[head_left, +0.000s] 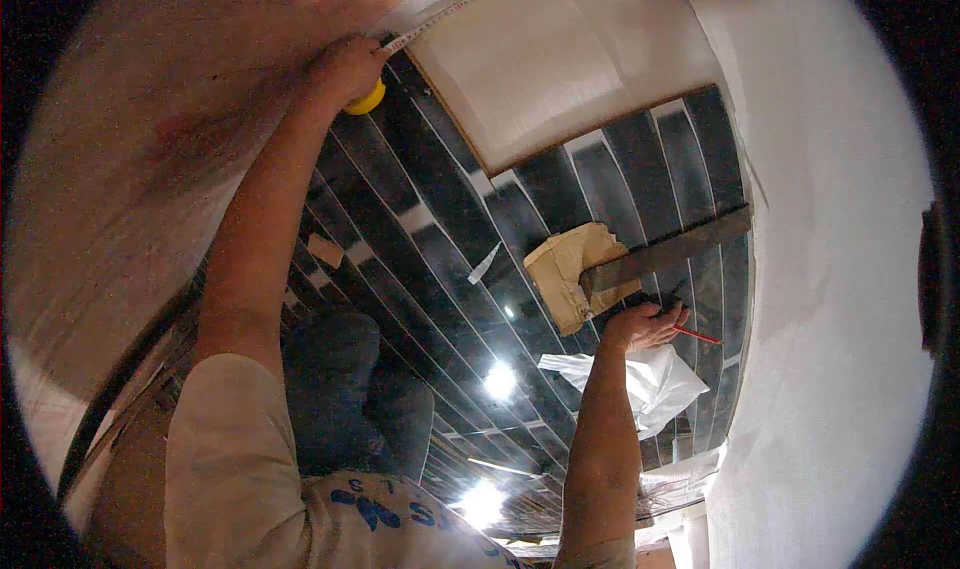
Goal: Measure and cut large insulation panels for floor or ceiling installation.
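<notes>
Here we are, left arm at full stretch: my left hand (345,72) is up at eleven o'clock, fingers closed round a yellow tape measure (367,99), and out of it runs the pale blade (440,17), heading off toward two o'clock beside the edge of the big white panel (565,59). The far end slips past the top rim of my view, so I can't tell what it is hooked on or whether it sits square.

Over between three and four o'clock, my right hand (642,326) is half curled, the red pencil (697,335) caught lightly at the fingers, pointing away toward the white wall (825,269).

Good form here, I'd say — blade flat, no twist, lined up with the panel's edge rather than slanting across it. Firm pressure on the case, thumb ready to pin the blade, and my eye brought square over the reading, because from this stretched angle it could easily come out skewed. The pencil is well apart from the tape, so any mark calls for bringing it over without the case slipping.

Underfoot on the dark striped floor (545,204), the brown paper (553,269) lies just right of centre at three o'clock, a dark strip (680,246) across it, a crumpled white sheet (668,394) at four — all worth keeping my elbow clear of.
</notes>
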A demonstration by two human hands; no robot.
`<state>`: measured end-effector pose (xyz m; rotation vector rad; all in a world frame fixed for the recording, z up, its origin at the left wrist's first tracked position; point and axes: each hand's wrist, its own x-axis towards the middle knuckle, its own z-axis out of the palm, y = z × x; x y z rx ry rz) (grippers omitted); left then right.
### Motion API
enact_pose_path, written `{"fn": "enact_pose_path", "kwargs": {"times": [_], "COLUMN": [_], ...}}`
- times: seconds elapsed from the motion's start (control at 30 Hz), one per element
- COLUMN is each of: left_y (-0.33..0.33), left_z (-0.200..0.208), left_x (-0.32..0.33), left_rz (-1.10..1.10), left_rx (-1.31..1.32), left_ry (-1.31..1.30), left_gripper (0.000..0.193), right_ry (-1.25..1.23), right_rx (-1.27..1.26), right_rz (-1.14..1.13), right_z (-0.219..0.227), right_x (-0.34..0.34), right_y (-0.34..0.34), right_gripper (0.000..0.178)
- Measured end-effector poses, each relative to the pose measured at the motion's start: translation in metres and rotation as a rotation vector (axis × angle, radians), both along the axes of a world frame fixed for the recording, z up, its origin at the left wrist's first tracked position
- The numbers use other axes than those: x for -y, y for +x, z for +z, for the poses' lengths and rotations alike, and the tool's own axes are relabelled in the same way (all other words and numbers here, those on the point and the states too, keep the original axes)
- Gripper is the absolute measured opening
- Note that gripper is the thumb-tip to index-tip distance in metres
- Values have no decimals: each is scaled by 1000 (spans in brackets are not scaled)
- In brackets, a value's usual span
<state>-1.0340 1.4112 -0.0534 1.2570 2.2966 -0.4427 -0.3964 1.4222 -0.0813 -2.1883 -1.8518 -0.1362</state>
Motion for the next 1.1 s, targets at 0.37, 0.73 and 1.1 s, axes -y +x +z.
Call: {"fn": "enact_pose_path", "kwargs": {"times": [0.37, 0.73, 1.1], "left_y": [-12, 9, 9], "left_z": [-4, 17, 22], "left_x": [9, 0, -3], "left_rz": [79, 104, 164], "left_rx": [81, 53, 59], "left_ry": [111, 147, 119], "left_gripper": [37, 40, 40], "right_ry": [7, 21, -36], "right_rx": [6, 13, -43], "right_rz": [-1, 8, -23], "right_z": [-5, -6, -6], "right_x": [0, 0, 2], "right_y": [-3, 3, 3], "right_gripper": [45, 52, 48]}}
